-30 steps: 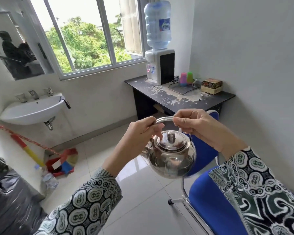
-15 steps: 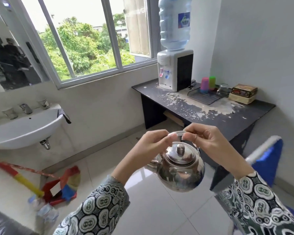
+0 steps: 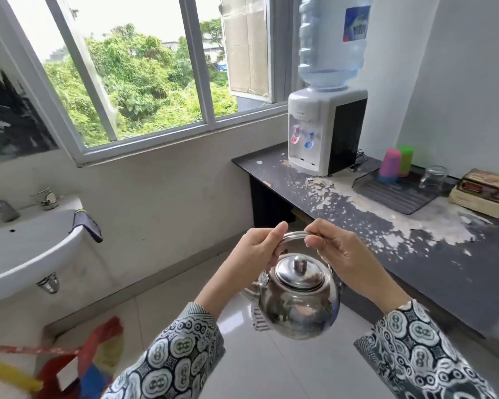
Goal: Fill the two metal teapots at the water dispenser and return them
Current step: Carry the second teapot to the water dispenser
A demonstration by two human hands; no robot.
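Note:
A shiny metal teapot with its lid on hangs in front of me above the tiled floor, spout to the left. My left hand and my right hand both grip its arched wire handle from either side. The white water dispenser with a blue bottle on top stands at the far end of the dark table, with a pink and a blue tap on its front. Only one teapot is in view.
On the table right of the dispenser lie a dark tray with pink and green cups, a glass and a box. A white sink hangs on the left wall. A broom and dustpan lie at lower left.
I have walked closer to the table: the dispenser looms larger and the blue chair has dropped out of view. Both hands keep hold of the teapot handle.

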